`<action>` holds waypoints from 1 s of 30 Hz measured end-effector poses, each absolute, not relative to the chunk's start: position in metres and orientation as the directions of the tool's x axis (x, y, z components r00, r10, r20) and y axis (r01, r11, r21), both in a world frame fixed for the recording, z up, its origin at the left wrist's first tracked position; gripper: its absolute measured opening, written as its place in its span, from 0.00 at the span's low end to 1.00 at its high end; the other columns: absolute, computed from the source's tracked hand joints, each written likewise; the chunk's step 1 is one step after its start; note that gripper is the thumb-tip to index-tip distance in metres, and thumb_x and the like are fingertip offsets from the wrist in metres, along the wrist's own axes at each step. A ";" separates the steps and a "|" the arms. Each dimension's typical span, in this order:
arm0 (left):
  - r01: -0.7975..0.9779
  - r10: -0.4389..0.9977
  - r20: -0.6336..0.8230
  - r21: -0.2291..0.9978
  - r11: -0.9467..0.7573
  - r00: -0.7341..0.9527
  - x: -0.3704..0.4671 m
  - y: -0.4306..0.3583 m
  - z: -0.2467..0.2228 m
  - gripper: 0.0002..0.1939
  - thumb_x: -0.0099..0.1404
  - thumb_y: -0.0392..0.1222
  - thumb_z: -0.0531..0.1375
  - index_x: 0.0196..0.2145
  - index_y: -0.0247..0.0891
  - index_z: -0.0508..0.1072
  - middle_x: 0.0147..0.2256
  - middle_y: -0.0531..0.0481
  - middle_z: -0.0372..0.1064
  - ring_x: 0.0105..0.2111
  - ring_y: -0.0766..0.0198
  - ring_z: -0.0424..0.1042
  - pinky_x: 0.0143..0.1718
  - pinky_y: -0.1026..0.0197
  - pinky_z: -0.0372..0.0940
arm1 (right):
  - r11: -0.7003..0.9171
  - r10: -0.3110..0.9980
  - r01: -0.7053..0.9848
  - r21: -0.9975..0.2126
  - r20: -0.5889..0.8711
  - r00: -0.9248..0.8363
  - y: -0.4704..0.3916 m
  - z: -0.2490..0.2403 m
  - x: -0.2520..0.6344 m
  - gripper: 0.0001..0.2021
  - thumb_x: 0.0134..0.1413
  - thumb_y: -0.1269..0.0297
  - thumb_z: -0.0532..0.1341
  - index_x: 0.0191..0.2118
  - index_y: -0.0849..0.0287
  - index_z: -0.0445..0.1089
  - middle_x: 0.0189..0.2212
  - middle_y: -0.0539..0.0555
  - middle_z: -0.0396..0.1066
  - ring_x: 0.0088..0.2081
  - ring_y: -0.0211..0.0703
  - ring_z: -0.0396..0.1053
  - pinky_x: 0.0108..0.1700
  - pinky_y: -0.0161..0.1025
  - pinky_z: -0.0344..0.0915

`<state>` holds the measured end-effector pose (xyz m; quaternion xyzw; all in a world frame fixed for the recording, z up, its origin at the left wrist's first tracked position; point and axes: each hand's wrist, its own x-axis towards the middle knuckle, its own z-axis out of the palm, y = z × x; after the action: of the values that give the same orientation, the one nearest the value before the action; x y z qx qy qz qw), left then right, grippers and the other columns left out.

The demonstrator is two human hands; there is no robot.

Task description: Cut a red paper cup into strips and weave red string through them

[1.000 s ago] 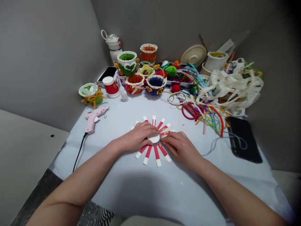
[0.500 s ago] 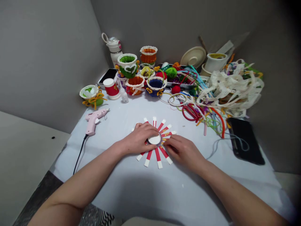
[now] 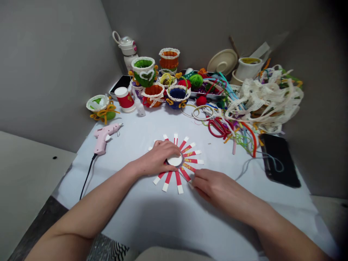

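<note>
Work has shifted outward, my right hand (image 3: 213, 185) half-curled at a red strip (image 3: 185, 174), grip unclear, my left hand (image 3: 159, 156) loosely curled, holding the white disc (image 3: 174, 160).

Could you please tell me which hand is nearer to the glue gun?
The left. The left hand is right of the glue gun, resting on the cut cup; the right hand is farther right, beyond the cup's middle, at its lower-right strips.
</note>
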<state>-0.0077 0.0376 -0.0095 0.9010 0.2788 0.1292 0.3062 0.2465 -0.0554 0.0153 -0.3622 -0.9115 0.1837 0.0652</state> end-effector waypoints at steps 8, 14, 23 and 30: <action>0.421 0.577 0.058 0.626 -0.657 0.814 -0.007 0.039 -0.011 0.18 0.67 0.53 0.65 0.49 0.42 0.70 0.53 0.45 0.72 0.54 0.52 0.67 0.53 0.51 0.53 | 0.695 0.685 0.677 -0.242 -0.060 -0.726 -0.068 0.008 0.245 0.12 0.55 0.82 0.56 0.29 0.58 0.69 0.28 0.52 0.70 0.26 0.39 0.64 0.28 0.40 0.53; 0.404 0.571 0.078 0.629 -0.664 0.817 -0.008 0.039 -0.010 0.16 0.68 0.52 0.65 0.48 0.43 0.71 0.51 0.46 0.73 0.53 0.53 0.68 0.53 0.50 0.55 | 0.545 0.838 0.817 -0.190 0.079 -0.540 -0.046 0.001 0.258 0.10 0.65 0.71 0.57 0.30 0.58 0.69 0.28 0.55 0.69 0.30 0.44 0.66 0.32 0.42 0.56; 0.320 0.517 0.115 0.668 -0.672 0.848 -0.006 0.040 -0.013 0.14 0.68 0.47 0.65 0.48 0.41 0.71 0.52 0.43 0.72 0.54 0.53 0.67 0.57 0.48 0.59 | 0.440 0.895 0.828 -0.348 0.244 -0.373 -0.006 -0.033 0.244 0.13 0.69 0.63 0.58 0.31 0.58 0.68 0.29 0.54 0.69 0.32 0.45 0.65 0.37 0.41 0.58; 0.332 0.526 0.109 0.663 -0.671 0.843 -0.008 0.040 -0.015 0.15 0.68 0.48 0.66 0.49 0.42 0.70 0.53 0.43 0.72 0.55 0.52 0.68 0.58 0.46 0.59 | 0.383 0.922 0.847 -0.369 0.205 -0.328 -0.007 -0.033 0.245 0.10 0.69 0.62 0.58 0.35 0.58 0.70 0.32 0.54 0.72 0.35 0.45 0.67 0.41 0.43 0.56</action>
<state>-0.0076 0.0397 -0.0150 0.9020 0.2379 0.1472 0.3287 0.2449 -0.0069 -0.0331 -0.5467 -0.8090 0.0978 0.1927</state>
